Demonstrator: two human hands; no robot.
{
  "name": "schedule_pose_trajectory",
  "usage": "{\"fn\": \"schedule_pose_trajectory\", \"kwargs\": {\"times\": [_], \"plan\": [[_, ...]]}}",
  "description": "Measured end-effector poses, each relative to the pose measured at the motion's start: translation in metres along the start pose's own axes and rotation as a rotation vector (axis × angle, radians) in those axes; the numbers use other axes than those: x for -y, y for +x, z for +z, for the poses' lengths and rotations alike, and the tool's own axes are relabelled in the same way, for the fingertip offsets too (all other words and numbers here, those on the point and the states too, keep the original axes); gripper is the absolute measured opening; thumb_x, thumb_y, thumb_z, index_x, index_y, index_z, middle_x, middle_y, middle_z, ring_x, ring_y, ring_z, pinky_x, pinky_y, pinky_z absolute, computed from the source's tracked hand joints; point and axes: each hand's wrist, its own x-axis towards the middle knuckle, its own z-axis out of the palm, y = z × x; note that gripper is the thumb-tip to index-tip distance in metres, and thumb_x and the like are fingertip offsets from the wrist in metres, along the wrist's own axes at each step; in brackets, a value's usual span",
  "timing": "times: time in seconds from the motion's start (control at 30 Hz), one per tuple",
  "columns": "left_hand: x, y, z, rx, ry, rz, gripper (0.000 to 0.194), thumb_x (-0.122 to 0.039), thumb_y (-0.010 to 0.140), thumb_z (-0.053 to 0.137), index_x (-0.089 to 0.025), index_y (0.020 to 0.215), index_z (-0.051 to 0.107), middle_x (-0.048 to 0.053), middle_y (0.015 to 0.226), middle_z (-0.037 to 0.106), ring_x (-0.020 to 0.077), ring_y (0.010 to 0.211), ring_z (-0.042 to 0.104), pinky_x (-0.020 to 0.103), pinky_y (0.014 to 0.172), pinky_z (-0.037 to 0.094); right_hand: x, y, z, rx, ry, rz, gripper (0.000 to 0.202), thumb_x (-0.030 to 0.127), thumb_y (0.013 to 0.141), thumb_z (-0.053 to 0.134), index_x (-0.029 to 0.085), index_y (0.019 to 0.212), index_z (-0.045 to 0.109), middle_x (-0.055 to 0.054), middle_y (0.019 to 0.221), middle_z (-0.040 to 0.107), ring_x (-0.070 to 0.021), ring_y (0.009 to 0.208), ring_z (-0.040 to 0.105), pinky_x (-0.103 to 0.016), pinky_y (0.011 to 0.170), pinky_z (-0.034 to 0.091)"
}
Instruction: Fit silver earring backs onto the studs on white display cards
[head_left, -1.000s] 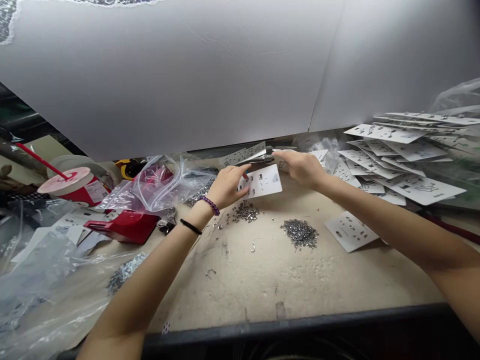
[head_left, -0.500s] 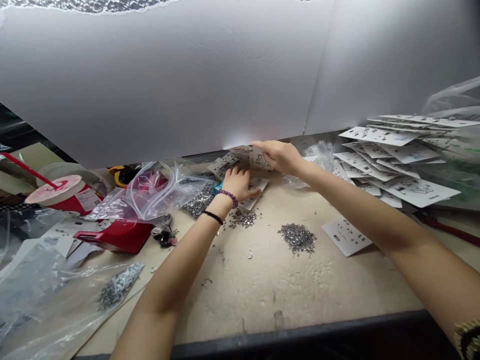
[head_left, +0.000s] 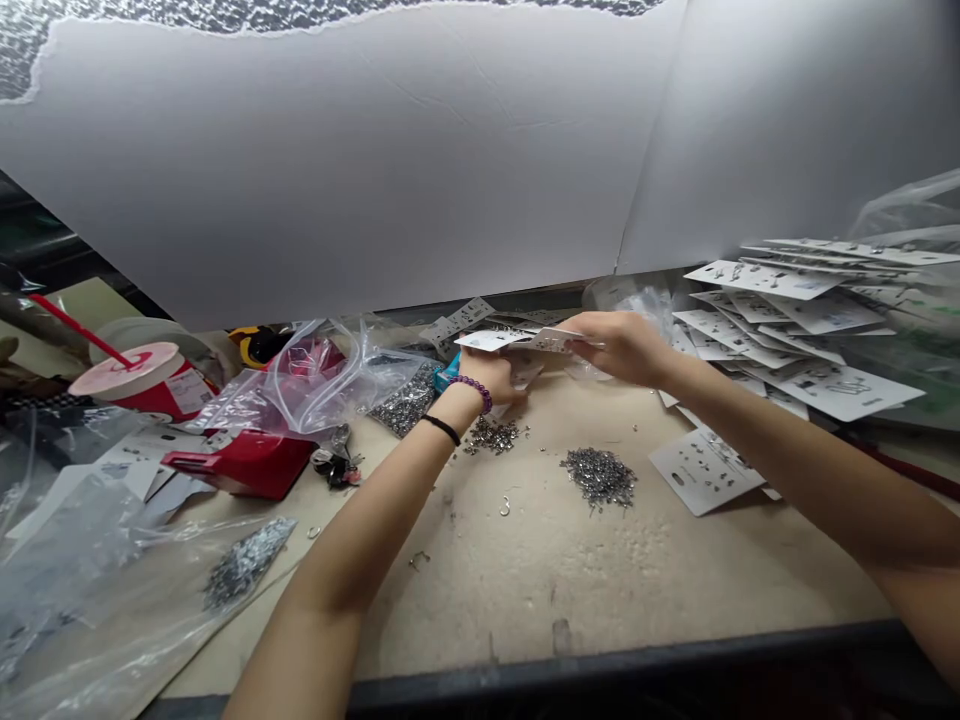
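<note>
My left hand (head_left: 499,376) is in the middle of the table, closed on white earring cards (head_left: 491,341) with small metal pieces on them. The cards hide most of its fingers. To its right, my right hand (head_left: 626,345) pinches the edge of another earring card (head_left: 556,340) between thumb and fingers, level with the left-hand cards. Just below my left hand lies a loose heap of small metal pieces (head_left: 495,435). A second heap of small metal studs (head_left: 600,476) lies nearer to me. One more earring card (head_left: 705,470) rests flat under my right forearm.
A tall stack of filled cards (head_left: 832,385) stands at the right. On the left are a red scoop (head_left: 262,465), a red cup with a straw (head_left: 169,385), clear zip bags (head_left: 315,395) and a plastic bag of metal bits (head_left: 247,565). A white board (head_left: 375,180) closes off the back.
My right hand has come down and to the right, with the card now tilted flat. White cards now lie over my left hand's fingers, which earlier showed on top.
</note>
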Motion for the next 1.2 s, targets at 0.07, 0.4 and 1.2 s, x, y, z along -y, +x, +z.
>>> {"fn": "schedule_pose_trajectory", "kwargs": {"times": [0.07,0.4,1.2], "plan": [[-0.003,0.000,-0.005,-0.005,0.002,0.009,0.046,-0.049,0.071,0.051,-0.013,0.096,0.062,0.017,0.104,0.061,0.0337,0.100,0.050,0.050,0.089,0.035,-0.002,-0.002,-0.014,-0.074,0.197,0.032,0.018,0.023,0.081,0.053,0.018,0.093,0.064,-0.004,0.087,0.068,-0.0161,0.074,0.062,-0.031,0.061,0.050],[-0.002,-0.015,-0.049,-0.093,0.002,-0.055,0.031,-0.017,0.083,0.032,-0.018,0.094,0.061,0.009,0.097,0.064,0.0210,0.082,0.059,0.031,0.063,0.045,-0.025,-0.012,-0.050,-0.448,0.264,0.167,0.011,0.032,0.076,0.061,0.023,0.082,0.063,-0.001,0.082,0.065,-0.0151,0.074,0.060,-0.031,0.066,0.052],[0.020,0.008,-0.028,-0.055,-0.012,0.100,0.056,-0.048,0.078,0.045,-0.021,0.127,0.043,0.010,0.126,0.051,0.0284,0.110,0.048,0.042,0.085,0.041,-0.036,-0.013,0.001,0.347,-0.286,0.450,0.057,0.040,0.080,0.050,0.018,0.131,0.037,-0.014,0.137,0.036,-0.0301,0.113,0.048,-0.042,0.086,0.046]]}}
